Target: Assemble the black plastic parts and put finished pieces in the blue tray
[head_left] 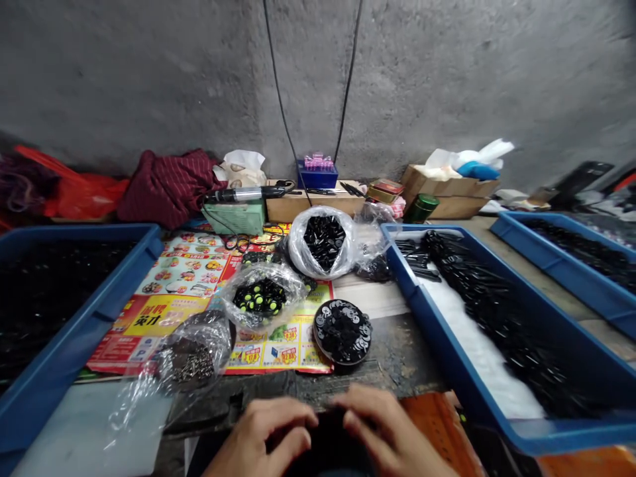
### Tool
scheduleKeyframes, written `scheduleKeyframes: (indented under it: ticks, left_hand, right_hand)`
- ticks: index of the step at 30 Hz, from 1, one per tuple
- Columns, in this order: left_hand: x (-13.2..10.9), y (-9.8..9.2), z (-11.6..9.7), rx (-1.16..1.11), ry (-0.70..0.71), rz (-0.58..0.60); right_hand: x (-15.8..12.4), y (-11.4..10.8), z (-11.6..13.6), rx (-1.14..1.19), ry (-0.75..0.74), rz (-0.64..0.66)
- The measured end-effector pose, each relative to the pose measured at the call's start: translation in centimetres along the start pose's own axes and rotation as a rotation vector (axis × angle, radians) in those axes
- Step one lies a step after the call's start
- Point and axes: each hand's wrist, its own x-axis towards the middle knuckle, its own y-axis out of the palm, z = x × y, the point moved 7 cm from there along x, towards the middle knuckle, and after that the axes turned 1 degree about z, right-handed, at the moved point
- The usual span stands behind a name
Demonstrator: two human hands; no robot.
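My left hand [271, 434] and my right hand [385, 427] are side by side at the bottom edge, apart from each other. On both, the fingers bend and the thumb comes close to the index finger; anything between them is lost against the dark area behind. Just beyond my right hand stands a round dish of black disc-shaped parts [342, 331]. Ahead of my left hand lies a clear bag of small metal pieces [193, 361]. Farther back are a bag of black and yellow-green round parts [261, 298] and a bag of glossy black pieces [322, 242].
Blue trays flank the bench: a left tray [79, 344] with dark contents, a right tray [422, 318] with long black parts, and a far-right tray [551, 255]. A printed flyer [169, 301] covers the middle. A corded tool [243, 193] rests on a green box [238, 218] near the wall.
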Motion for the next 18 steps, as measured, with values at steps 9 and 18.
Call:
scheduleKeyframes:
  ticks: [9, 18]
  left_hand:
    - [13.8, -9.5, -4.3, 0.415, 0.473, -0.354]
    - [16.9, -8.2, -0.6, 0.581, 0.418, -0.255]
  right_hand:
    - [16.1, -8.5, -0.9, -0.673, -0.109, -0.202]
    - [16.2, -7.3, -6.0, -0.707, -0.059, -0.219]
